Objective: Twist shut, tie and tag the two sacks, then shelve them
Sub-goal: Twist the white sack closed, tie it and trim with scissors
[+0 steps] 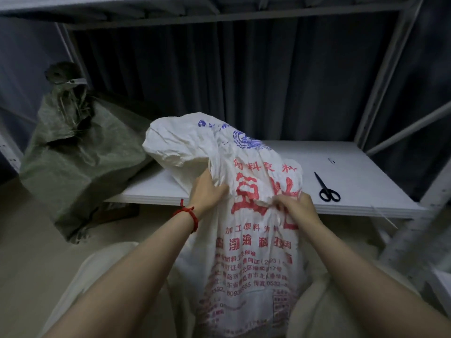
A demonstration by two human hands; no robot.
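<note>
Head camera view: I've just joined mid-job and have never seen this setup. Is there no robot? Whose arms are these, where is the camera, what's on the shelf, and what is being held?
There is no machine. These are a person's two bare arms, seen from one wide-angle camera worn on their head, looking forward and down. It is the only view.

The left hand, with a red cord on its wrist, grips the gathered upper part of the white sack, which is printed in red and blue. The right hand pinches the same fabric beside it. The sack's top leans over the white shelf board.

On the board lie black scissors, to the right and apart from the sack. At the left stands a green sack, its neck bunched with a pale band round it.
</note>
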